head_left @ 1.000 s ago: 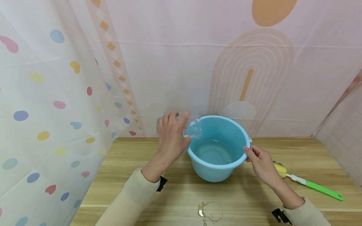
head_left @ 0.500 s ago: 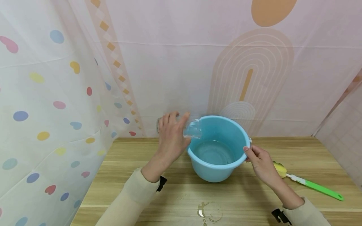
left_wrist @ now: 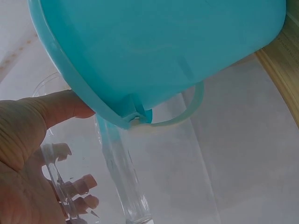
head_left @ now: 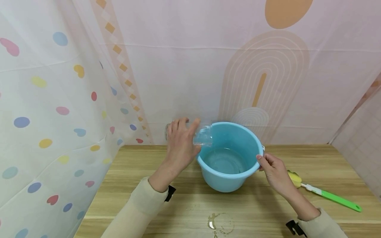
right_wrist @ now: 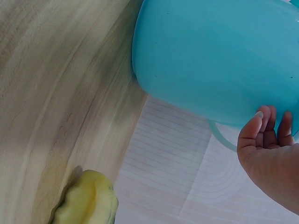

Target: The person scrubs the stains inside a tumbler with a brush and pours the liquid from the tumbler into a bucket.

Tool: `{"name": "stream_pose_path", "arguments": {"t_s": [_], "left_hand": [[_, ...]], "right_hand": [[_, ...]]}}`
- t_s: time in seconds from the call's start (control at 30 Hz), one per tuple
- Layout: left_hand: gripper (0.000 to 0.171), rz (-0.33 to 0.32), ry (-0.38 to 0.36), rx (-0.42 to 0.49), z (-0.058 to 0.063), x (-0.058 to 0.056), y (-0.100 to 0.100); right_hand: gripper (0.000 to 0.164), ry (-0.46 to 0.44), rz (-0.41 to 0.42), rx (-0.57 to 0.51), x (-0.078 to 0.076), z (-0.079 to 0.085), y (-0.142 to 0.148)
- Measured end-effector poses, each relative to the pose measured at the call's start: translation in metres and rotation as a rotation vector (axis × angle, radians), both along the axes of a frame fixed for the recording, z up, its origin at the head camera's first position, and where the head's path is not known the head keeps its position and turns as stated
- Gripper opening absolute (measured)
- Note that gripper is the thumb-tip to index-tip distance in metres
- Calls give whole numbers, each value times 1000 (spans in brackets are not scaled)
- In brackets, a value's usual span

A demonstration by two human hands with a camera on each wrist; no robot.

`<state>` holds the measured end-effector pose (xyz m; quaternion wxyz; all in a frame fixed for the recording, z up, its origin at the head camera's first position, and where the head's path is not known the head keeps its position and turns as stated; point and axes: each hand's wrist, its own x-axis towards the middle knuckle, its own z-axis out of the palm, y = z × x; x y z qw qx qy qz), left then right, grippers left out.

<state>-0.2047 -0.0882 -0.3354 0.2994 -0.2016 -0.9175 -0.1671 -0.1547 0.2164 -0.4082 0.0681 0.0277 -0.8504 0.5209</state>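
My left hand (head_left: pixel 181 143) grips a clear glass jar (head_left: pixel 203 135) lying on its side in the air, its mouth at the left rim of a light blue bucket (head_left: pixel 224 182). In the left wrist view the fingers (left_wrist: pixel 86 184) show through the jar (left_wrist: pixel 124 172), with the thumb near the bucket's rim. The bucket stands on the wooden table, with shallow water (head_left: pixel 226 160) at its bottom. My right hand (head_left: pixel 276 172) pinches the bucket's right rim, thumb on top and fingers curled beneath. The bucket's handle (left_wrist: pixel 191 111) hangs at the back.
A bottle brush (head_left: pixel 336 197) with a yellow sponge head and green handle lies right of the bucket. Spilled water (head_left: pixel 220 224) forms a ring on the table (head_left: pixel 178 211) in front. A patterned curtain (head_left: pixel 178 66) hangs close behind, and a dotted one (head_left: pixel 50 132) on the left.
Both hands, the jar and the bucket hold nearly the same positions. The water visible inside the jar's mouth looks slightly less than before.
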Motion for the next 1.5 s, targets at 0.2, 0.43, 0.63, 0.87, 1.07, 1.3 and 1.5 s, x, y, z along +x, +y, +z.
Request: {"name": "stream_pose_path", "arguments": {"t_s": [0.2, 0.43, 0.63, 0.87, 1.07, 1.3, 1.5], "left_hand": [[77, 1, -13, -3, 1, 0, -1], [76, 2, -9, -6, 1, 0, -1], [76, 6, -13, -15, 0, -1, -1], [75, -4, 0, -19, 0, -2, -2], [76, 1, -1, -27, 0, -1, -3], [74, 5, -24, -38, 1, -2, -3], [76, -4, -9, -42, 2, -1, -2]], "right_hand": [[34, 3, 3, 0, 1, 0, 0], [34, 9, 10, 10, 1, 0, 0], [34, 16, 14, 13, 2, 1, 0], [33, 19, 11, -1, 1, 2, -2], [34, 17, 20, -11, 0, 1, -4], [33, 12, 18, 1, -2, -1, -2], [34, 1, 9, 0, -1, 0, -3]]}}
